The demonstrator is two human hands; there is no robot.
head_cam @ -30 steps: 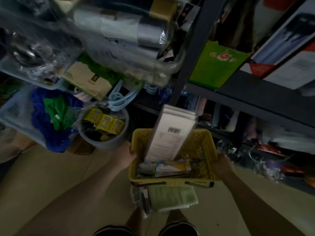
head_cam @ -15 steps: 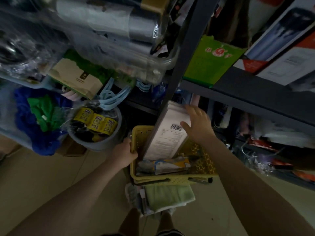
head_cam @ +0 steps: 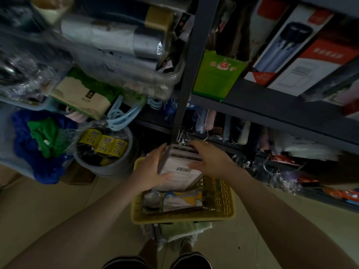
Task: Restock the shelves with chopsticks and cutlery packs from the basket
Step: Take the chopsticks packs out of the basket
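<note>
1. Both hands met at a stack of long white packs standing on end in the yellow basket. The left hand lay against the stack's left side, fingers fairly straight along its edge and thumb laid across the printed face beside the barcode; how firmly it held could not be told.
2. The right hand reached over the top of the stack with fingers spread and only slightly bent, fingertips at the upper ends of the packs; motion blur hid whether they closed on anything.
3. The yellow basket sat low before the shelving, above a pale green folded item near the person's feet. Besides the upright white packs leaning toward the shelf post, it held a flat yellow-and-white packet lying across its floor with a clear-wrapped item at the left end.
4. A grey round tub stood on the floor just left of the basket, holding wrapped goods with yellow labels.
5. Farther left, a pale crate held blue and green cloth.
6. Clear plastic bins on the upper left shelf held rolls and wrapped packages; light blue hangers hung below them.
7. On the grey shelf at right stood a green packet and red-and-white boxes; the shelf below held rolled items and wrapped goods, too dim to identify.
</note>
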